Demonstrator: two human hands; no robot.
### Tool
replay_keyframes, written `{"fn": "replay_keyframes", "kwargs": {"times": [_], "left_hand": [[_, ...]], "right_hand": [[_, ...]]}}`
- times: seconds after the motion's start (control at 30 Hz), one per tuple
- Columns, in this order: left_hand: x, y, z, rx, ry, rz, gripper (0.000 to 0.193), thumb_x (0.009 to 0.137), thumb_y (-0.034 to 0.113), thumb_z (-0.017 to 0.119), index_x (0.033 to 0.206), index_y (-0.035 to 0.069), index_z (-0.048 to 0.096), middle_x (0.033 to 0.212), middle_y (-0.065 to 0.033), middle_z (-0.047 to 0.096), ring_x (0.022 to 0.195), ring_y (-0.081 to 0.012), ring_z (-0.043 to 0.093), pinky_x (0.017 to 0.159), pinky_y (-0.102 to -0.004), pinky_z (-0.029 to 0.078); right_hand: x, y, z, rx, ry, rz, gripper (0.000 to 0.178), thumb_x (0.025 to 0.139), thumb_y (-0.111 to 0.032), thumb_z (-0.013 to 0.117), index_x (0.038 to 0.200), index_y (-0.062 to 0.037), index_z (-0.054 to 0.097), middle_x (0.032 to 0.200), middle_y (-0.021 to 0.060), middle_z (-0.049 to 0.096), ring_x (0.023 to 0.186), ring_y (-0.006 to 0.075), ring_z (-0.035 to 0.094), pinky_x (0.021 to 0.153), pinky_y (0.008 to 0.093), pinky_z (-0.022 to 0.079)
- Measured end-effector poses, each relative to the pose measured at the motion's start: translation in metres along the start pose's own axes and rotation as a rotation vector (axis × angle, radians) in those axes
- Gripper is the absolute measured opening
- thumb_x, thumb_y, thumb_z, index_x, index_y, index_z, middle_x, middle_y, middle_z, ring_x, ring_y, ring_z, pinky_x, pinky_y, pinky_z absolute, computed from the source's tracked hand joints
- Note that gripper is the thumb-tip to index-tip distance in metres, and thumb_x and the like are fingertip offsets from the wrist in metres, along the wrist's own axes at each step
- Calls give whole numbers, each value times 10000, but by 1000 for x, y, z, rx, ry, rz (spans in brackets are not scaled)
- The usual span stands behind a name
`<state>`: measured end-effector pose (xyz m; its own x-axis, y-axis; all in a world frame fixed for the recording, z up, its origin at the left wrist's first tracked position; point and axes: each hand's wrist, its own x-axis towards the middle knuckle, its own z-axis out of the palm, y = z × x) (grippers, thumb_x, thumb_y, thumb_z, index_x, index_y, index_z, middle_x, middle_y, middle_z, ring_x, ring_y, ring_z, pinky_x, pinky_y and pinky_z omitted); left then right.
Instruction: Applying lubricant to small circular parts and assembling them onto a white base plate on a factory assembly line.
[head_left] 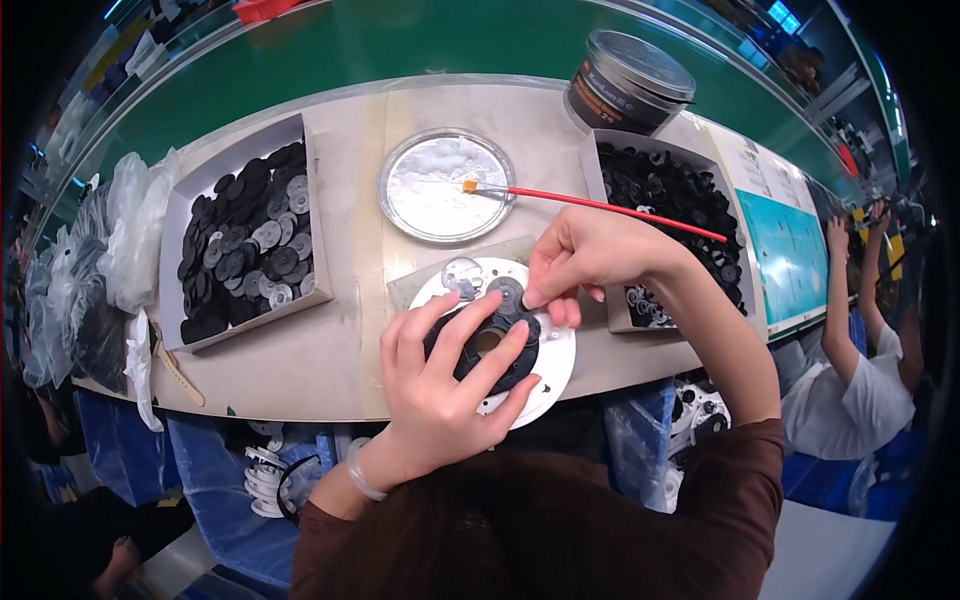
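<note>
A round white plate (556,372) lies at the table's near edge, bearing a large black ring-shaped gear (520,368) and a smaller dark grey gear (507,296). My left hand (445,375) rests over the black gear with its fingers spread, the fingertips touching it and the grey gear. Thumb and forefinger of my right hand (572,262) are pinched at the grey gear's right edge; whatever sits between them, if anything, is hidden. A clear round disc (462,276) shows at the plate's far left side.
Left stands a white box (312,215) of black and grey discs, beside clear plastic bags (135,235). A red-handled brush (620,208) lies across a lid (447,240) of white grease. Behind the right box (625,322) of black parts stands a tin (630,85). Another person (850,385) works at right.
</note>
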<state>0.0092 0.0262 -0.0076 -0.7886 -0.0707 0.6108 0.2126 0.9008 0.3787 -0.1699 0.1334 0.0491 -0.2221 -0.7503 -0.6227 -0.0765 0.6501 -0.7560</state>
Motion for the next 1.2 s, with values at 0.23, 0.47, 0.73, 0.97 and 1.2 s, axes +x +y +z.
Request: {"fn": "replay_keyframes", "kwargs": {"times": [0.23, 0.47, 0.73, 0.97, 1.2], "left_hand": [[1, -2, 1, -47, 27, 15, 341, 544, 208, 753, 868, 152, 665, 1072, -65, 562, 983, -291, 436, 807, -379, 369], [1, -5, -2, 9, 1, 42, 327, 586, 239, 732, 885, 136, 649, 1094, -48, 569, 978, -270, 435, 816, -366, 335], [1, 0, -4, 108, -109, 127, 346, 646, 244, 687, 940, 75, 620, 1129, 15, 576, 851, -183, 440, 759, -294, 320], [3, 1, -6, 90, -96, 106, 364, 637, 238, 690, 947, 60, 622, 1124, 21, 579, 769, -173, 395, 726, -274, 314], [3, 0, -4, 70, -96, 88, 362, 617, 217, 696, 937, 61, 628, 1120, 22, 584, 749, -170, 385, 690, -274, 305]], "right_hand": [[10, -7, -1, -51, -83, 79, 188, 738, -154, 669, 632, -12, 607, 550, 51, 606, 442, 74, 565, 367, 166, 330], [-17, -7, -2, -383, 272, -215, 219, 699, -180, 718, 645, -13, 585, 556, -14, 556, 504, 54, 500, 487, 179, 396], [-77, 58, -41, -706, 899, -113, 337, 641, -103, 705, 929, -35, 543, 770, 29, 573, 690, 128, 542, 631, 278, 444], [-98, 46, -48, -374, 825, -92, 182, 711, -17, 639, 843, -28, 514, 630, -23, 507, 557, 16, 459, 508, 152, 349], [-72, -9, -38, -215, 984, -571, 111, 792, -93, 596, 887, -40, 576, 676, -25, 541, 564, 14, 457, 497, 149, 343]]}}
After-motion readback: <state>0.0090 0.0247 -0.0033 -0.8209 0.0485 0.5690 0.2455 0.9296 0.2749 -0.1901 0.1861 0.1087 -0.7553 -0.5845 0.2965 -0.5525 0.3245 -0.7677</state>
